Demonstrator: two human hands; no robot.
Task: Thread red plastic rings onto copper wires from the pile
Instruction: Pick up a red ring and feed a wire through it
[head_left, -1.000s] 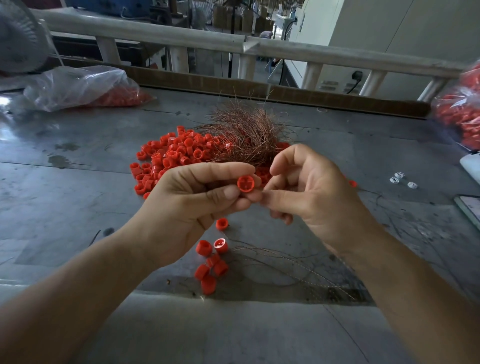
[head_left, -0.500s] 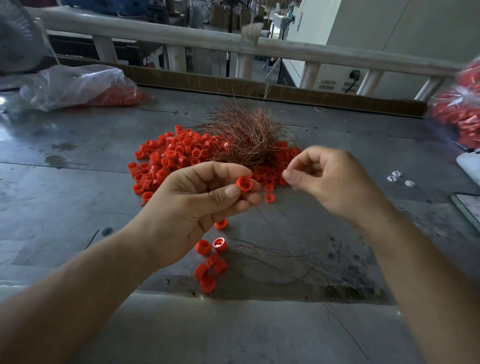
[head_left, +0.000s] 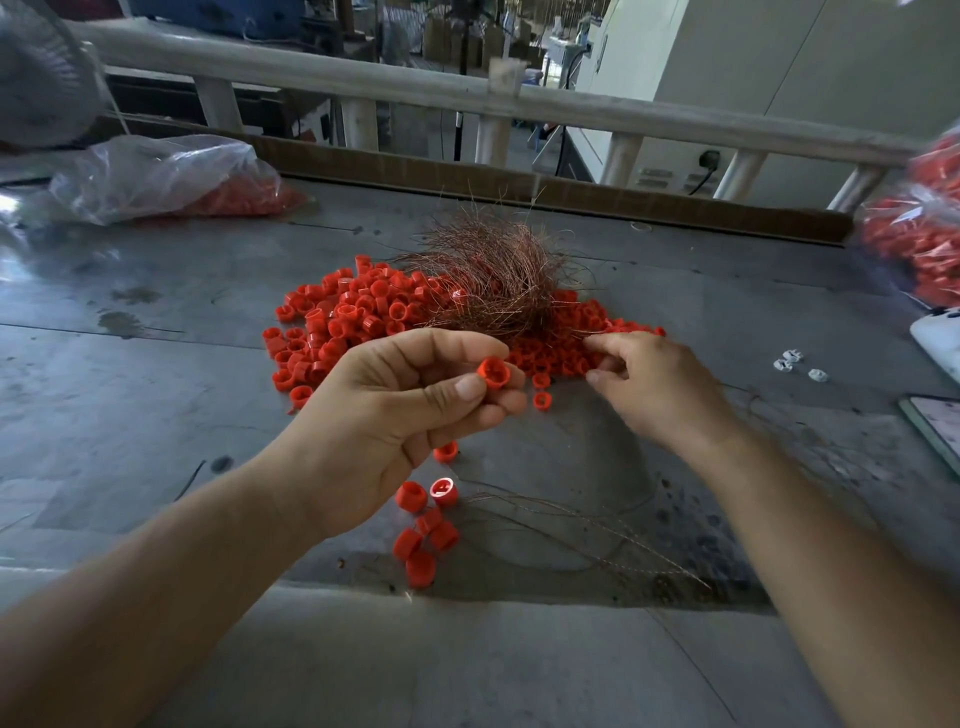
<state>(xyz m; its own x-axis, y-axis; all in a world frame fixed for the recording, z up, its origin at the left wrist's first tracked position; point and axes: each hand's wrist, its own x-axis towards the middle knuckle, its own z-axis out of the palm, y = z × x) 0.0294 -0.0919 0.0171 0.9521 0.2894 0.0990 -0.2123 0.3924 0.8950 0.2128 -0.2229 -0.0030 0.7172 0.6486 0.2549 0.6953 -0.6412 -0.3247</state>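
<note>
While the left hand (head_left: 395, 415) pinches a red ring (head_left: 492, 373) at its fingertips, the right hand (head_left: 649, 382) hangs slack.

grey stained bench (head_left: 156, 364) | pale railing (head_left: 623, 111) behind | white cabinet (head_left: 831, 78) right | fan (head_left: 36, 78) left

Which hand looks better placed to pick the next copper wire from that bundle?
The right hand: it looks empty and its fingertips lie right by the near edge of the copper wire bundle. The left hand is busy pinching a red ring.
</note>
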